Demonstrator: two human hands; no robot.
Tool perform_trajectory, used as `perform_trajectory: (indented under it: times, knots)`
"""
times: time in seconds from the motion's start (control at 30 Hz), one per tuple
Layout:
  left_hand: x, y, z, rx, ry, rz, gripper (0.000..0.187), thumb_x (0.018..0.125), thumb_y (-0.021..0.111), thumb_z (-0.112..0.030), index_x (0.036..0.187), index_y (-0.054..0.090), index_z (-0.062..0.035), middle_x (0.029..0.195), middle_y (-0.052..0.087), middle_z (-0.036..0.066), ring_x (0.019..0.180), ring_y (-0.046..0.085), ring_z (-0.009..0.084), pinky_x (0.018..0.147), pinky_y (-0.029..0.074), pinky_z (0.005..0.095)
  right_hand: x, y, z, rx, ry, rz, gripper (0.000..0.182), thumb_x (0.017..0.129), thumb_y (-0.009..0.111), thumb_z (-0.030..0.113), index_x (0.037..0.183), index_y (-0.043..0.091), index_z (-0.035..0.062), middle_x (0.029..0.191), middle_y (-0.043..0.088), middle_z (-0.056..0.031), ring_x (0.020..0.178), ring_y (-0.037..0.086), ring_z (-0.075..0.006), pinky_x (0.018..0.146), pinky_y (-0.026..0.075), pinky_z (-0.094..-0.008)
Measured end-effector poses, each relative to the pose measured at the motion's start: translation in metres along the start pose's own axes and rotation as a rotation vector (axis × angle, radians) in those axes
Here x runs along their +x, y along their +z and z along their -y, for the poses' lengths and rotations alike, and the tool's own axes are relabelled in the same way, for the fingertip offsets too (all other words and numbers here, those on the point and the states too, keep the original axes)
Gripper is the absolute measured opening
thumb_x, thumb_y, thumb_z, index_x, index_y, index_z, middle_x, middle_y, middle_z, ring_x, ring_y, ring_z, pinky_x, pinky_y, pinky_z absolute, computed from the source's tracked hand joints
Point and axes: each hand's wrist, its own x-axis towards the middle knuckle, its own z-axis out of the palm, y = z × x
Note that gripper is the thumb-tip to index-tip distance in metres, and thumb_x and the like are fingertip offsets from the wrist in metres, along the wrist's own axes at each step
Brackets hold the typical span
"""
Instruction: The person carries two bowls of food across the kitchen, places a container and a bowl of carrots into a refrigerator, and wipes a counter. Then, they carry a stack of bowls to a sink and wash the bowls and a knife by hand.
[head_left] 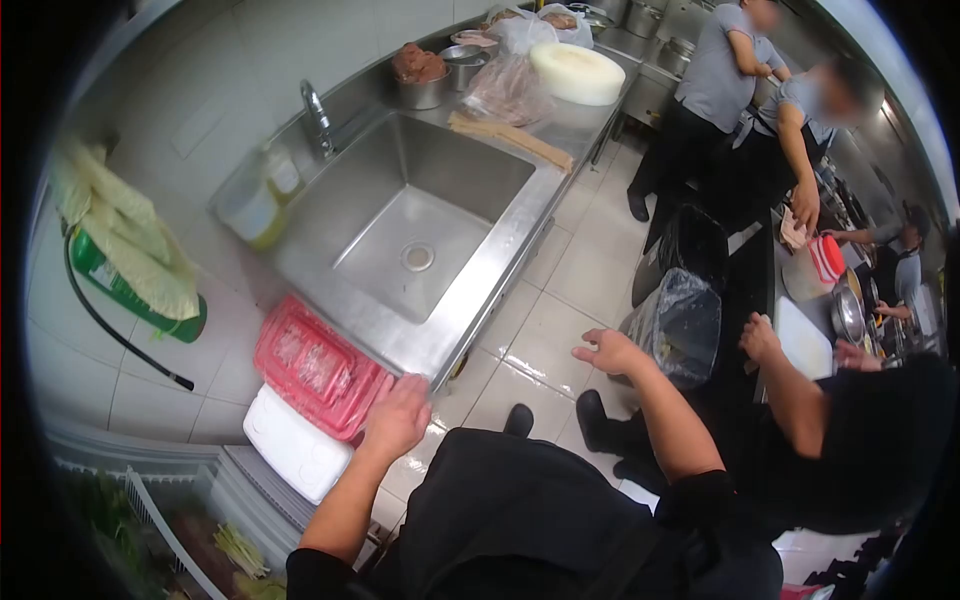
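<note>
My left hand (398, 418) is at the front corner of the steel sink counter (440, 335), right beside a red plastic lid (318, 368). Its fingers stretch forward and overlap the lid's edge in this view, gripping nothing. The lid lies tilted on a white box (292, 440) and has pale smears on top. My right hand (610, 352) hangs open in the air over the tiled floor, thumb and fingers apart. Close to it stands a bin with a clear plastic liner (682, 325). The sink basin (405, 225) holds nothing visible.
Past the basin are a pot of ground meat (420, 75), a plastic bag (505, 90) and a round white block (578, 72). A co-worker in black (860, 440) stands close at right by a white cutting board (803, 338). Others in grey shirts (715, 65) work farther back.
</note>
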Motion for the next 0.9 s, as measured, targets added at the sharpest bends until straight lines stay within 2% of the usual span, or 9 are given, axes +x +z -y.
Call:
perform_trajectory:
  times: [0.1, 0.13, 0.27, 0.43, 0.47, 0.6, 0.7, 0.8, 0.9]
  knots:
    - [0.036, 0.033, -0.004, 0.153, -0.001, 0.135, 0.05, 0.092, 0.058, -0.027, 0.134, 0.05, -0.0014, 0.143, 0.047, 0.017, 0.135, 0.042, 0.0348, 0.113, 0.03, 0.0479, 0.042, -0.02, -0.001, -0.014, -0.107, 0.004, 0.064, 0.086, 0.065, 0.048, 0.126, 0.058, -0.0022, 0.12, 0.063, -0.0253, 0.113, 0.06, -0.0382, 0.097, 0.047, -0.0414]
    - [0.05, 0.039, -0.003, 0.145, -0.039, 0.197, 0.057, 0.094, 0.056, -0.033, 0.14, 0.044, -0.0016, 0.151, 0.037, 0.016, 0.141, 0.033, 0.0344, 0.115, 0.026, 0.0501, 0.053, -0.033, 0.008, -0.019, -0.118, 0.029, 0.064, 0.087, 0.064, 0.047, 0.127, 0.058, -0.0022, 0.122, 0.061, -0.025, 0.116, 0.058, -0.0383, 0.099, 0.046, -0.0415]
    - [0.11, 0.048, -0.006, 0.158, -0.04, 0.2, 0.058, 0.096, 0.051, -0.04, 0.142, 0.042, -0.0062, 0.154, 0.033, 0.013, 0.143, 0.028, 0.0351, 0.113, 0.022, 0.0603, 0.104, -0.062, 0.032, -0.069, -0.22, 0.081, 0.062, 0.089, 0.062, 0.045, 0.128, 0.057, -0.0016, 0.126, 0.06, -0.0243, 0.12, 0.055, -0.0383, 0.102, 0.043, -0.0421]
    - [0.214, 0.065, 0.007, 0.166, -0.012, 0.217, 0.055, 0.098, 0.044, -0.045, 0.145, 0.041, -0.017, 0.156, 0.029, 0.008, 0.147, 0.017, 0.036, 0.109, 0.016, 0.0702, 0.18, -0.072, 0.048, -0.135, -0.403, 0.014, 0.057, 0.087, 0.064, 0.043, 0.122, 0.06, -0.0029, 0.118, 0.062, -0.025, 0.115, 0.056, -0.0402, 0.101, 0.043, -0.044]
    - [0.24, 0.061, 0.006, 0.139, -0.016, 0.274, 0.056, 0.099, 0.041, -0.044, 0.148, 0.037, -0.0184, 0.159, 0.024, 0.01, 0.147, 0.014, 0.0386, 0.111, 0.01, 0.0702, 0.188, -0.077, 0.052, -0.147, -0.413, 0.015, 0.056, 0.087, 0.065, 0.042, 0.12, 0.061, -0.0034, 0.117, 0.062, -0.0254, 0.115, 0.055, -0.0407, 0.101, 0.043, -0.0441]
    - [0.334, 0.091, 0.033, 0.204, 0.0, 0.202, 0.057, 0.1, 0.04, -0.043, 0.149, 0.036, -0.0141, 0.16, 0.02, 0.01, 0.149, 0.008, 0.0375, 0.112, 0.005, 0.0689, 0.218, -0.106, 0.052, -0.271, -0.353, 0.036, 0.055, 0.086, 0.066, 0.042, 0.12, 0.061, -0.0013, 0.119, 0.061, -0.0246, 0.115, 0.055, -0.0405, 0.101, 0.043, -0.0447]
    - [0.41, 0.1, 0.057, 0.173, -0.244, 0.193, 0.059, 0.099, 0.043, -0.043, 0.147, 0.039, -0.0099, 0.16, 0.019, 0.011, 0.149, 0.009, 0.0356, 0.112, 0.008, 0.0688, 0.235, -0.148, 0.049, -0.351, -0.315, -0.016, 0.054, 0.086, 0.066, 0.042, 0.12, 0.061, 0.0002, 0.119, 0.061, -0.0237, 0.115, 0.055, -0.0399, 0.1, 0.044, -0.0452]
    - [0.463, 0.096, 0.08, 0.142, -0.365, 0.113, 0.057, 0.097, 0.05, -0.038, 0.143, 0.043, -0.0053, 0.16, 0.019, 0.012, 0.149, 0.009, 0.0352, 0.112, 0.011, 0.068, 0.245, -0.167, 0.026, -0.342, -0.252, -0.091, 0.052, 0.086, 0.067, 0.041, 0.119, 0.061, 0.0007, 0.122, 0.059, -0.0226, 0.114, 0.054, -0.0396, 0.096, 0.046, -0.0464]
    - [0.497, 0.092, 0.09, 0.09, -0.321, 0.044, 0.054, 0.096, 0.054, -0.034, 0.142, 0.045, -0.0069, 0.159, 0.02, 0.013, 0.148, 0.01, 0.0341, 0.113, 0.013, 0.0664, 0.261, -0.182, 0.02, -0.347, -0.219, -0.112, 0.05, 0.086, 0.068, 0.038, 0.12, 0.06, 0.0011, 0.123, 0.057, -0.022, 0.115, 0.053, -0.0405, 0.096, 0.045, -0.0467]
